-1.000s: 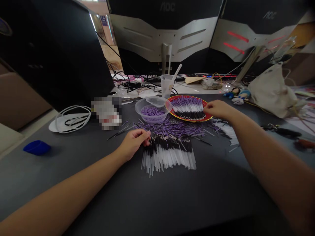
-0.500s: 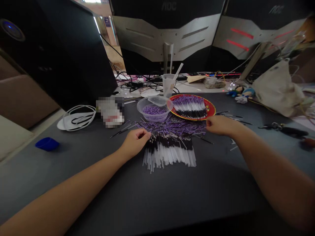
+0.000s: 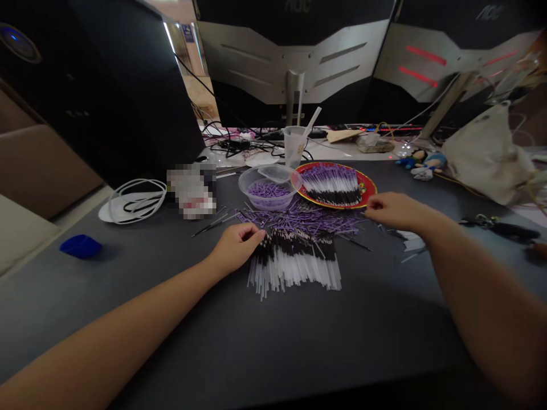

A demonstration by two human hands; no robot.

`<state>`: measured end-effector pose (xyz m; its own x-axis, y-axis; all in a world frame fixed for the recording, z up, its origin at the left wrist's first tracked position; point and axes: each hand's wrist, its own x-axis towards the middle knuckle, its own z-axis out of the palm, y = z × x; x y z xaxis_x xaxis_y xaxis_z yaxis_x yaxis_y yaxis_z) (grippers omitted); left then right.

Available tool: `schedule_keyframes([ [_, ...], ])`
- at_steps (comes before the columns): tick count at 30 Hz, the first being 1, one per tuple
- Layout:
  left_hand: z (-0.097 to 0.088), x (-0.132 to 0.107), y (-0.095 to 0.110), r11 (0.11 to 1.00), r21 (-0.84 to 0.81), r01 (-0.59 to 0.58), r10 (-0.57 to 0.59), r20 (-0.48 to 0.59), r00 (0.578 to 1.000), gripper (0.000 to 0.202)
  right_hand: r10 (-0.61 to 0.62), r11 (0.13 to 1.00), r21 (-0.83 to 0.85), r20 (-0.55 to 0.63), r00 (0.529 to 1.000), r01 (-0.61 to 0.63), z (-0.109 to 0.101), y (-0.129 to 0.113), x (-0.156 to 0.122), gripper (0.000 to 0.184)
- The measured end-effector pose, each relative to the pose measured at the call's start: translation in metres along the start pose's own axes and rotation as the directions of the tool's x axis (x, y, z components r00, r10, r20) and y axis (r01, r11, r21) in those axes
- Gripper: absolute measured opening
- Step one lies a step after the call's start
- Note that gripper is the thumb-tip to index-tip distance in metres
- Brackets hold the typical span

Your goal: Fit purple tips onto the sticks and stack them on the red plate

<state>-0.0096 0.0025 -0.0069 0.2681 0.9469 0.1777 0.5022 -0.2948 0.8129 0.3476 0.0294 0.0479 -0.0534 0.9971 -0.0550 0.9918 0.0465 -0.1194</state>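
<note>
Purple pieces [image 3: 307, 221] are lying between the bowl [image 3: 243, 191] and the sticks [image 3: 294, 267] beside the left hand [image 3: 237, 246]; the red plate [image 3: 366, 191] is standing near the right hand [image 3: 393, 212]. Both grips I cannot tell.

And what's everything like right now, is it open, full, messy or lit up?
Clear bowl: uncovered, purple pieces inside
Clear cup: upright, straw leaning in it
Red plate: holding a row of sticks
Black-and-white sticks: lying side by side
Loose purple pieces: scattered
Black case: blue light lit
Right monitor: red strips lit
Left hand: curled, anything held unclear
Right hand: curled, anything held unclear
</note>
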Motion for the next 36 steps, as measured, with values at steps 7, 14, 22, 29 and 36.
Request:
schedule_keyframes([
  [7,0.002,-0.006,0.003,0.972,0.151,-0.178,0.184,-0.028,0.982,0.026,0.059,0.979,0.204,-0.313,0.948,0.006,-0.014,-0.015,-0.016,0.008],
  [14,-0.002,-0.012,0.009,0.75,0.444,-0.49,0.59,-0.117,0.799,0.027,-0.036,0.852,0.438,-0.494,0.869,0.285,-0.002,-0.065,-0.04,0.007],
  [22,0.002,-0.019,0.02,0.44,0.632,-0.638,0.714,0.185,0.675,0.031,-0.31,0.565,0.727,-0.252,0.917,0.39,0.044,-0.127,-0.058,0.012],
  [29,0.003,-0.014,0.012,0.613,0.547,-0.569,0.626,0.102,0.773,0.022,-0.356,0.407,0.845,-0.203,0.912,0.347,0.051,-0.126,-0.048,0.018],
  [36,0.002,0.001,0.001,0.979,0.13,-0.158,0.179,-0.162,0.971,0.023,-0.444,0.762,0.41,-0.233,0.865,0.501,0.049,-0.12,-0.023,0.025],
])
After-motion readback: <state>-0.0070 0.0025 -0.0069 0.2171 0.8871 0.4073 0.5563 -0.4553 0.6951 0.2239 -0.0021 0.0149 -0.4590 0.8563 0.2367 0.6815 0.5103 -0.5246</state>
